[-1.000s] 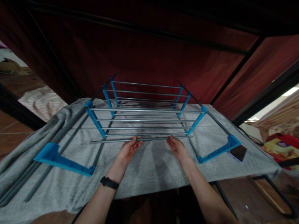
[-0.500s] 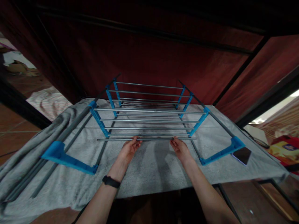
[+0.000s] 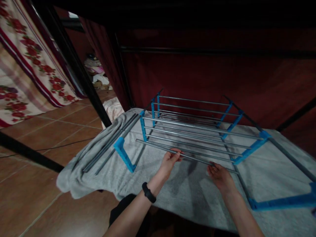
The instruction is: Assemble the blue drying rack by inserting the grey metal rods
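Between my two hands runs a thin grey metal rod [image 3: 195, 158], tilted down to the right. My left hand [image 3: 170, 161] pinches it left of its middle, and a black band [image 3: 148, 192] circles that wrist. Farther right, my right hand [image 3: 219, 174] has its fingers closed on the same rod. Just beyond stands a partly assembled rack, with blue plastic brackets [image 3: 251, 150] joined by several grey crossbars [image 3: 197, 126]. The nearest brackets, a left one [image 3: 124, 154] and a right one [image 3: 283, 201], have no crossbar between them.
Several loose rods [image 3: 108, 144] lie along the left side of the grey blanket [image 3: 172, 194]. A black metal post [image 3: 81, 72] rises at the left, before a flowered curtain [image 3: 37, 56]. Dark red cloth [image 3: 197, 72] hangs behind the rack. Tiled floor [image 3: 49, 144] shows at left.
My view has swung to the left, so the rack appears farther right and more floor shows. Both hands still hold the rod, which now looks more slanted.
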A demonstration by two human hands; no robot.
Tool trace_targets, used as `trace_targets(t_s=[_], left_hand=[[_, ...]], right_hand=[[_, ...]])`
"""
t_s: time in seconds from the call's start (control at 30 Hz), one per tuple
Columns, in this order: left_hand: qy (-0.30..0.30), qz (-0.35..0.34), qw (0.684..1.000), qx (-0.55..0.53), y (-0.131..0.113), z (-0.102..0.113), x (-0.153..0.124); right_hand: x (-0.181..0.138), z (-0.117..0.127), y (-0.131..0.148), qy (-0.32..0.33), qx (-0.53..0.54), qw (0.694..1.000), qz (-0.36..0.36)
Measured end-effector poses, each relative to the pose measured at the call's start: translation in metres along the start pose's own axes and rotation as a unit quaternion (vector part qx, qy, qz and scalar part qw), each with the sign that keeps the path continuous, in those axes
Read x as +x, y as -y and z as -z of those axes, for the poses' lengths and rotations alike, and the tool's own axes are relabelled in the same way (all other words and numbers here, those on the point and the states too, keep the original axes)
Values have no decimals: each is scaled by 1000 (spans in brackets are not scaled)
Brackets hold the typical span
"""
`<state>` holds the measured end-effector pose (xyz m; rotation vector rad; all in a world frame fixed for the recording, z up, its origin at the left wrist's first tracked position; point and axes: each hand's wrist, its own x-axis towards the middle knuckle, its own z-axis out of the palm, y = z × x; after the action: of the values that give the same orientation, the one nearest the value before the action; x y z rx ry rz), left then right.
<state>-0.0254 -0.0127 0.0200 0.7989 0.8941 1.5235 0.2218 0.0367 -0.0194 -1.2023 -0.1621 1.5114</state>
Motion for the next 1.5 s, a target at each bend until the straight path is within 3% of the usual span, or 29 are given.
trace_targets(t_s=[0.3,0.47,0.57,0.67,0.73,0.83,1.0,1.27,1.37,1.5], left_hand=[[-27,-76,995,52,1,-34,1],[30,-125,987,96,-1,-58,-4],[25,-209,968,140,-28,-64,-7],[-5,-300,940,160,-70,-59,-14],[-19,-336,918,211,-95,-50,-18],[0,-353,879,320,-113,-35,-21],[101,-378,801,452,-93,-26,-6],[191,-333,677,628,-49,-30,3],[197,-318,658,654,-38,-22,5],[200,-295,657,665,-26,-4,13]], right_hand=[[-14,-9,-6,88,42,994,-42],[-37,-25,-6,151,38,984,-88],[-52,-31,-6,250,-12,959,-135],[-62,-34,-5,329,-73,927,-165],[-63,-34,-5,344,-78,923,-153],[-55,-33,-2,305,-54,946,-98],[-38,-34,5,217,-20,976,-32],[-24,-29,14,182,-15,983,2],[-18,-24,14,174,-15,984,18],[-17,-21,15,171,-18,984,35]])
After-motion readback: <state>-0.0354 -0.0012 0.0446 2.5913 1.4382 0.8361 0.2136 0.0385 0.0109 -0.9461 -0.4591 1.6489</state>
